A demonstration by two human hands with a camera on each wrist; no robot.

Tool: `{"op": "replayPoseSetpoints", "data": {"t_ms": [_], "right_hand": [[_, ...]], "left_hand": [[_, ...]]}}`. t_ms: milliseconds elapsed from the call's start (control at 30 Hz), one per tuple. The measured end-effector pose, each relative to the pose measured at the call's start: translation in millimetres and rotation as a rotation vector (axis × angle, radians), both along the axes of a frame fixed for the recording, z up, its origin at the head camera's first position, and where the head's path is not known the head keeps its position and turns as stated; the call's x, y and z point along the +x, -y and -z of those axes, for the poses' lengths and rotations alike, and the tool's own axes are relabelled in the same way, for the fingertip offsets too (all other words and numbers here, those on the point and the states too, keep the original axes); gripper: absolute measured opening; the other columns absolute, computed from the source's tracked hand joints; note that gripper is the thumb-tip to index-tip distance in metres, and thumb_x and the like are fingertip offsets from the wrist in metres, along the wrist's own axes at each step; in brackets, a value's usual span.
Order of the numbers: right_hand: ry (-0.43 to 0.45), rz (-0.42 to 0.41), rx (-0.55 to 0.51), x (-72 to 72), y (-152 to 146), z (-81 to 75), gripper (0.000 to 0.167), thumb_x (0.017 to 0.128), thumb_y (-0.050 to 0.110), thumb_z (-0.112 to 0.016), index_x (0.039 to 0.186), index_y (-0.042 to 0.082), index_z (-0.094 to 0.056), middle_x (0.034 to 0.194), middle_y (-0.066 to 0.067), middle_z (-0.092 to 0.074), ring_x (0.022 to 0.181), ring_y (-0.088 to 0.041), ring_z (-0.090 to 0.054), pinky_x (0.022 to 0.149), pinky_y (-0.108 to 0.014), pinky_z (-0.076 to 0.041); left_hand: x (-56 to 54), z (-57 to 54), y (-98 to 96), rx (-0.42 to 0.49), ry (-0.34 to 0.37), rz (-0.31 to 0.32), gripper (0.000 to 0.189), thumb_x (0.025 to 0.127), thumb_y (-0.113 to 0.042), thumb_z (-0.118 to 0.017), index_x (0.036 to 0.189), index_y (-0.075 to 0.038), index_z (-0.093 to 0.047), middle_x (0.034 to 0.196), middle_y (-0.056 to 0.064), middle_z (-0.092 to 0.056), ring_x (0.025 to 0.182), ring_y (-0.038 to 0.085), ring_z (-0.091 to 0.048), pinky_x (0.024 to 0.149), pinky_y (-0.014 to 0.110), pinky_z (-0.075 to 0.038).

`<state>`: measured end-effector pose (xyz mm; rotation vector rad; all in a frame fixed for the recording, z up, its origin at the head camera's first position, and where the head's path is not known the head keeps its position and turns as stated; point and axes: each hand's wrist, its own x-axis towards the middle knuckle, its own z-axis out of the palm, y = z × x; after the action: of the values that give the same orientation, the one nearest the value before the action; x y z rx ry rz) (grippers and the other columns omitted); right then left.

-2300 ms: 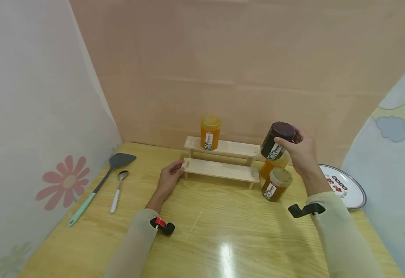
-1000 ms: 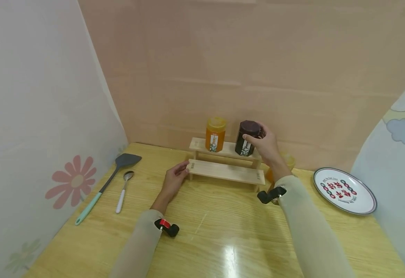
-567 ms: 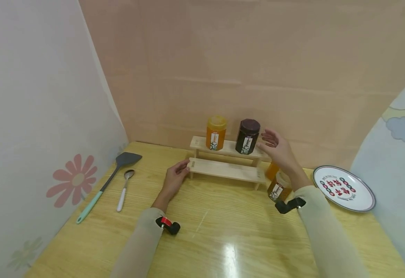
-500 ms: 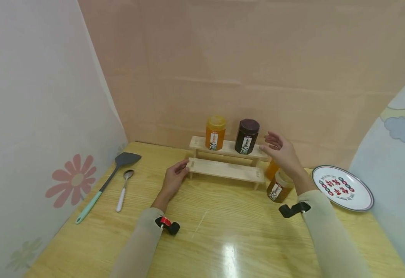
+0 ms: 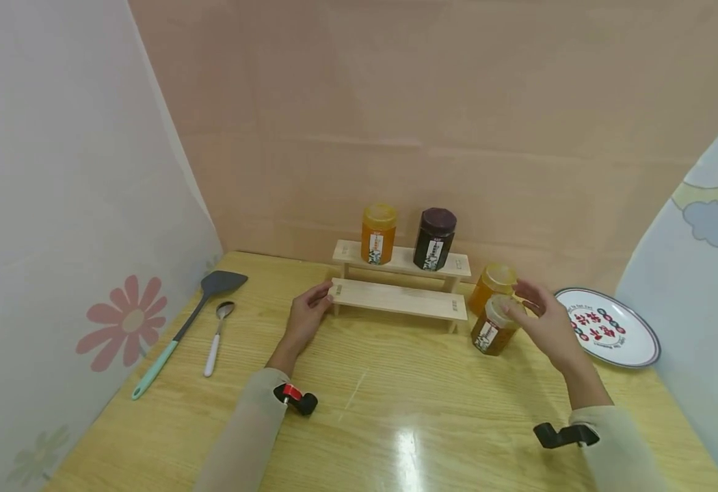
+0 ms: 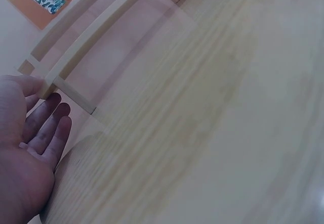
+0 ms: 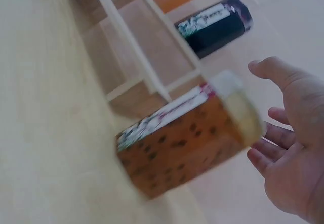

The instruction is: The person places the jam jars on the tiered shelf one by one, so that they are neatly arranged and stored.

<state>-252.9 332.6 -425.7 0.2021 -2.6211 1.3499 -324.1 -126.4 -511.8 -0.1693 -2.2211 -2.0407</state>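
Since the earlier frames, the right hand has been drawn away from the dark jar, now left upright on the upper shelf of a two-step wooden rack, and brought down to the jars at the rack's right end. There a speckled amber jar is reached for, thumb over its pale lid and fingers behind; that grip is spread, with nothing held, and whether the lid is touched cannot be told. Just behind it, a rear orange jar is set. At the other end, the lower shelf is held lightly between thumb and fingers of the left hand, presumably so that sliding is prevented. A gap is kept between the dark jar and the shelved orange jar, their labels turned forward, probably for reading. Little room is left between shelf edge and speckled jar, and the right side is bounded by the plate. Widest room is offered by the worktop in front, the spatula and white-handled spoon being laid well apart at the left.
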Motion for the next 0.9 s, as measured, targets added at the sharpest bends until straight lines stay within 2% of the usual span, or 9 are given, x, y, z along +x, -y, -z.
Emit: {"op": "replayPoseSetpoints", "data": {"t_ms": [133, 200, 400, 667, 900], "right_hand": [[0.029, 0.016, -0.050, 9.8, -8, 18.9, 0.074, 0.102, 0.034, -0.067, 0.160, 0.007, -0.032, 0.154, -0.020, -0.043, 0.129, 0.004, -0.046, 0.097, 0.002, -0.039], [0.040, 0.023, -0.079, 12.9, -9, 27.3, 0.075, 0.101, 0.033, -0.069, 0.161, 0.009, -0.031, 0.155, -0.016, -0.042, 0.125, 0.013, -0.042, 0.098, 0.000, -0.041], [0.044, 0.087, -0.125, 15.0, 1, 43.5, 0.080, 0.097, 0.031, -0.074, 0.161, 0.011, -0.030, 0.152, -0.008, -0.046, 0.125, 0.011, -0.044, 0.100, -0.002, -0.042], [0.033, 0.157, -0.139, 16.9, 12, 43.6, 0.082, 0.096, 0.030, -0.076, 0.160, 0.007, -0.030, 0.154, -0.015, -0.044, 0.124, 0.008, -0.043, 0.105, -0.006, -0.041], [0.030, 0.157, -0.149, 15.9, 12, 46.5, 0.080, 0.096, 0.032, -0.075, 0.159, 0.008, -0.034, 0.151, -0.013, -0.047, 0.122, 0.008, -0.045, 0.098, -0.001, -0.041]], "left_hand": [[-1.0, 1.1, 0.0, 0.002, -0.005, 0.008, 0.038, 0.103, -0.015, -0.066, 0.140, -0.010, -0.064, 0.143, 0.015, -0.063, 0.134, 0.029, -0.058, 0.093, 0.014, -0.053], [-0.9, 1.0, -0.3, 0.002, -0.005, 0.015, 0.038, 0.103, -0.016, -0.065, 0.140, -0.010, -0.064, 0.143, 0.015, -0.062, 0.135, 0.029, -0.058, 0.094, 0.014, -0.053], [-2.0, 3.1, 0.1, -0.004, 0.004, 0.008, 0.037, 0.103, -0.017, -0.066, 0.139, -0.013, -0.065, 0.144, 0.013, -0.063, 0.135, 0.028, -0.057, 0.095, 0.015, -0.053], [-1.8, 2.0, -0.1, 0.002, -0.007, 0.014, 0.037, 0.103, -0.017, -0.065, 0.139, -0.012, -0.065, 0.144, 0.013, -0.062, 0.135, 0.028, -0.057, 0.095, 0.015, -0.053], [-1.4, 2.5, 1.0, -0.015, 0.008, 0.008, 0.037, 0.103, -0.018, -0.065, 0.140, -0.014, -0.065, 0.144, 0.012, -0.062, 0.137, 0.026, -0.056, 0.103, 0.024, -0.053]]}}
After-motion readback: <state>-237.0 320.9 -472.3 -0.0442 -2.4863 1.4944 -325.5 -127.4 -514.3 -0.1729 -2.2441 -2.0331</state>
